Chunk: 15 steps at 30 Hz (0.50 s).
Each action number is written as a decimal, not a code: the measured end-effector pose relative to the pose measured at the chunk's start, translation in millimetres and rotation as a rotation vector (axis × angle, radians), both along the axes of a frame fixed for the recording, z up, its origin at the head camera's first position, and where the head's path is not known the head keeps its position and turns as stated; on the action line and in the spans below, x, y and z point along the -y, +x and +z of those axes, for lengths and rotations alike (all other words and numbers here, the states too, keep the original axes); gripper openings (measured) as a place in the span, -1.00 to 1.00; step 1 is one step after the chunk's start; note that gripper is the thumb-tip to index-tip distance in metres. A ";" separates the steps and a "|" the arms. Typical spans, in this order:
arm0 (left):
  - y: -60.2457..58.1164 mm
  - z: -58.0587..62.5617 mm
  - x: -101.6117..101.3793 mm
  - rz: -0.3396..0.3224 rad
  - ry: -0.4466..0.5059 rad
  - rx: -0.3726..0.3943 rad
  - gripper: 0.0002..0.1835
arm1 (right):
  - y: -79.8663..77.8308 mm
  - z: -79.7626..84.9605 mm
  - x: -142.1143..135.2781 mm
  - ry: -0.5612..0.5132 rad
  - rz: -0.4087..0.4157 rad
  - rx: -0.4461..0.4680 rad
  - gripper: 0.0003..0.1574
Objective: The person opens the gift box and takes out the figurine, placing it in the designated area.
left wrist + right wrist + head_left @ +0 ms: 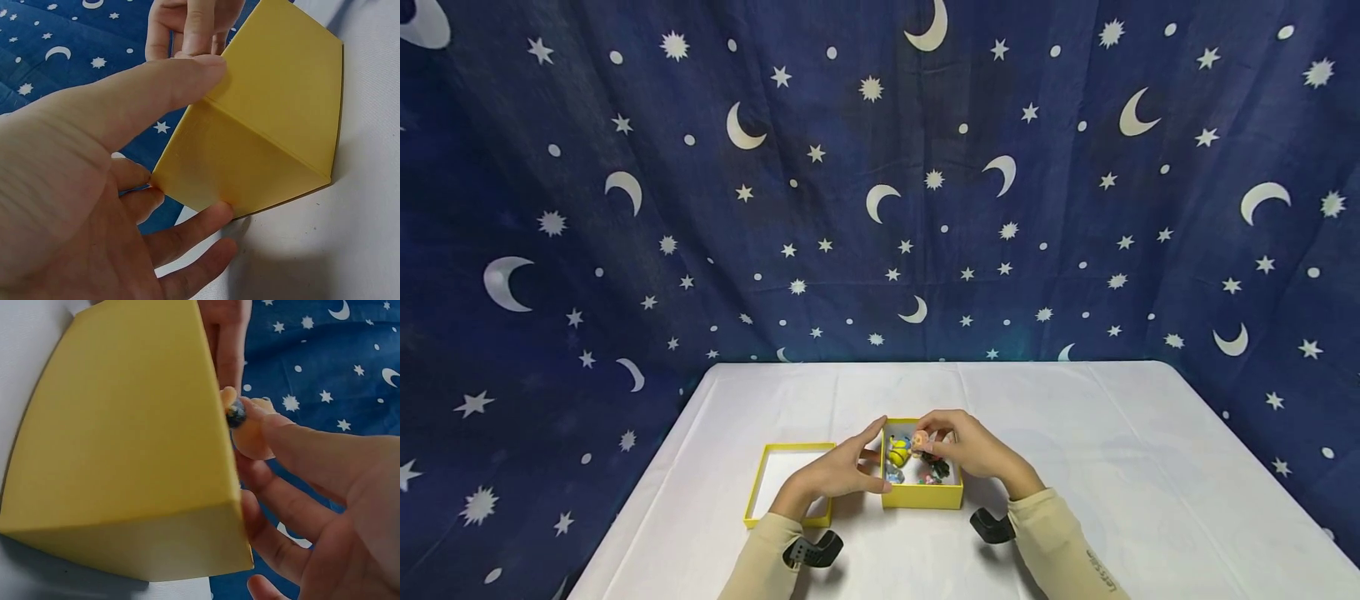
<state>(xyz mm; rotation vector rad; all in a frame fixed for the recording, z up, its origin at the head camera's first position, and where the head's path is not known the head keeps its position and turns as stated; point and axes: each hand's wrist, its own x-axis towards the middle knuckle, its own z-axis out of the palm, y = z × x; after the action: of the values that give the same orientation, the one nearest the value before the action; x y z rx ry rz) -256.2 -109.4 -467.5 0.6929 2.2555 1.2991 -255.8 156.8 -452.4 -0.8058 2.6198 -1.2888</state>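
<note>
Figurine sits pinched in the right hand over the open box.

The head camera looks forward and down from above the near side of the table. It is set well back and covers the curtain, box, left hand and right hand. The left wrist camera faces the box's outer walls at close range, past the left palm, with its frame tilted. The right wrist camera faces the outer walls closely from the right hand's side. Both wrist views share the box, both hands and the curtain. Only the head view shows the box's interior.
</note>
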 end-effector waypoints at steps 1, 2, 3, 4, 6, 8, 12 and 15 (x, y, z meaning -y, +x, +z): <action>0.1 0.2 0.1 0.001 -0.003 -0.003 0.16 | -0.1 0.6 -0.9 -0.012 0.010 -0.001 -0.68; 0.0 0.2 0.2 0.001 -0.002 -0.004 0.16 | 0.0 1.2 -1.7 -0.021 0.018 -0.003 -0.67; -0.1 0.2 0.2 0.001 -0.002 -0.004 0.16 | 0.1 1.8 -2.5 -0.031 0.027 -0.009 -0.67; -0.2 0.0 0.3 0.000 -0.002 -0.005 0.16 | 0.4 2.5 -3.2 -0.036 0.031 -0.016 -0.66; -0.4 -0.6 0.2 0.000 -0.001 -0.007 0.16 | 0.5 2.9 -4.5 -0.039 0.029 -0.026 -0.68; -0.4 -0.9 0.3 -0.002 0.005 -0.006 0.16 | 0.4 3.0 -5.4 -0.041 0.015 -0.031 -0.69; -0.6 -1.5 0.5 -0.010 0.020 -0.004 0.16 | -0.1 3.1 -6.2 -0.065 -0.009 -0.041 -0.70; -1.1 -1.9 0.6 -0.017 0.027 -0.003 0.16 | -0.2 3.8 -7.3 -0.104 -0.027 -0.032 -0.66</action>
<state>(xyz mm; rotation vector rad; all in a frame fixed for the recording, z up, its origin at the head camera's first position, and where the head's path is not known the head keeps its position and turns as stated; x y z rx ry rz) -257.3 -110.0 -469.4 0.7229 2.2333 1.3234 -256.1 164.1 -448.6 -0.8146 2.6154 -1.4411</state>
